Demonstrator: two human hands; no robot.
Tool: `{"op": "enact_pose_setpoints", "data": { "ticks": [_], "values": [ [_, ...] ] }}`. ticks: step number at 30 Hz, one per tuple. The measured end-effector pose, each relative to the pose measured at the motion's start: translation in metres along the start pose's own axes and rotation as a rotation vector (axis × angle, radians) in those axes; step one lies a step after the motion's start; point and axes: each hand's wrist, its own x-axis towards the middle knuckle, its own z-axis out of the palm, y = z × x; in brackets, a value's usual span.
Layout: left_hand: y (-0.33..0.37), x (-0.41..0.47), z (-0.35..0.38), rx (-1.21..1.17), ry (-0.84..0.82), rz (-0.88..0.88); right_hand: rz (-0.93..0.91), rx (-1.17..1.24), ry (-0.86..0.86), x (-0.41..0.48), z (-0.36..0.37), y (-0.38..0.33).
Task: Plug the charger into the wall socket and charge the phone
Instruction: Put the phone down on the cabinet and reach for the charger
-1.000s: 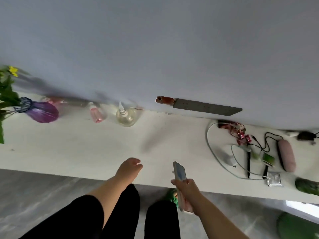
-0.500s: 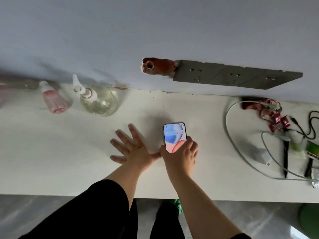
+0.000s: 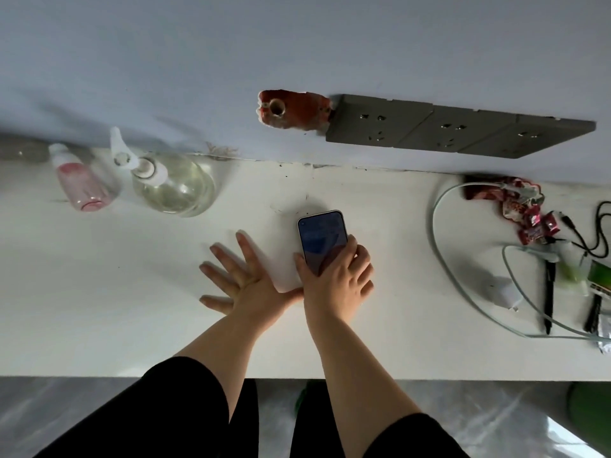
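the phone (image 3: pixel 322 241) lies on the counter (image 3: pixel 99 292), right hand (image 3: pixel 335 282) gripping its near end, left hand (image 3: pixel 244 279) flat, holding nothing. next: reach right for the charger (image 3: pixel 504 292), then the wall socket (image 3: pixel 373 125).

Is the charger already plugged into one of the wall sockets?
No, the white charger lies on the table with its cable, and the grey wall sockets have nothing plugged in.
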Motion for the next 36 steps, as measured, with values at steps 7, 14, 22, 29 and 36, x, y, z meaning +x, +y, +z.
{"op": "enact_pose_setpoints", "data": {
  "ticks": [7,14,22,29,36],
  "values": [
    [-0.008,0.008,-0.005,0.061,-0.047,-0.030,-0.036,-0.032,-0.058,-0.001,0.002,-0.002],
    [-0.018,0.011,-0.026,0.021,-0.108,-0.003,-0.148,0.159,-0.174,0.010,-0.060,0.053],
    [0.000,0.003,-0.040,0.062,-0.163,-0.050,-0.076,0.025,-0.099,0.068,-0.133,0.157],
    [0.005,-0.003,-0.044,0.075,-0.193,-0.050,-0.073,-0.118,-0.106,0.102,-0.134,0.175],
    [0.008,-0.003,-0.046,0.088,-0.212,-0.064,-0.098,-0.269,-0.219,0.109,-0.137,0.175]
  ]
}}
